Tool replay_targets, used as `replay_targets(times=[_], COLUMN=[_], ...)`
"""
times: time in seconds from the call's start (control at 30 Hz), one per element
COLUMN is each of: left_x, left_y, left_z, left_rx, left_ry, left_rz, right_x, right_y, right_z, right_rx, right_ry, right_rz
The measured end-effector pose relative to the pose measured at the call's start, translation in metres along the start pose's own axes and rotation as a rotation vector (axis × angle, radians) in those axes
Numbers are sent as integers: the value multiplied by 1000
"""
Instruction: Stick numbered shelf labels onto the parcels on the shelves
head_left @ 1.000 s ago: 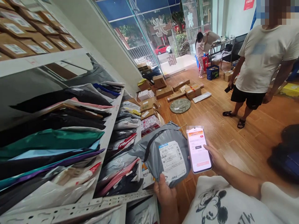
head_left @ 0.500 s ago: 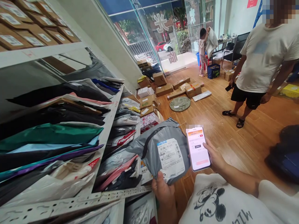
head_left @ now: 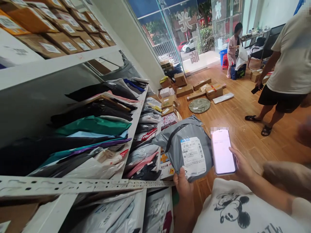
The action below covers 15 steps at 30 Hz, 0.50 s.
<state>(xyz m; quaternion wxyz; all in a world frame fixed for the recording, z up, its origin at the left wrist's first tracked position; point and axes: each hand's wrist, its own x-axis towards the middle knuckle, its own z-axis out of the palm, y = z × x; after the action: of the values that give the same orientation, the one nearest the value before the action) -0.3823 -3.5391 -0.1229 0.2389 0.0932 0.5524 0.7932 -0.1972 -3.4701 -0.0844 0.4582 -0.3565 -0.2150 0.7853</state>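
My left hand (head_left: 184,184) pinches the lower edge of a grey plastic mailing bag (head_left: 173,142), thumb on the front and the other fingers behind it. A white shipping label (head_left: 193,157) with barcodes faces me on the bag. In my right hand (head_left: 243,163) is a smartphone (head_left: 222,152), held upright just right of the bag, its lit screen mostly pale and its print too small to read. Bag and phone are close together but apart, both above the floor.
White shelving (head_left: 97,183) on the left holds stacked mailing bags (head_left: 94,126) and small cardboard boxes (head_left: 69,30). Parcels (head_left: 215,91) and a round green bundle (head_left: 199,105) lie on the wooden floor. A person (head_left: 289,64) stands at right; another (head_left: 234,48) handles a white sack near the glass door.
The view has swung left, so shelf, bag and phone appear further right. The phone screen has turned from a coloured page to a mostly blank one. The far person has lowered the white sack.
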Motion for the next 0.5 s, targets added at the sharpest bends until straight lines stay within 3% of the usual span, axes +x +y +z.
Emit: replay_targets(times=[0.2,0.37,0.5], left_x=[7,15,20], left_y=[1,-3,-4], left_z=[1,-4,-6], left_rx=[13,45,57], left_ry=[14,-20,-35], left_rz=[-42,-22,-50], right_x=[2,14,20], right_y=[-13,-9,0], right_z=[0,4,2], right_rx=[20,100,114], right_ry=[-117,64,148], right_rz=[109,176,135])
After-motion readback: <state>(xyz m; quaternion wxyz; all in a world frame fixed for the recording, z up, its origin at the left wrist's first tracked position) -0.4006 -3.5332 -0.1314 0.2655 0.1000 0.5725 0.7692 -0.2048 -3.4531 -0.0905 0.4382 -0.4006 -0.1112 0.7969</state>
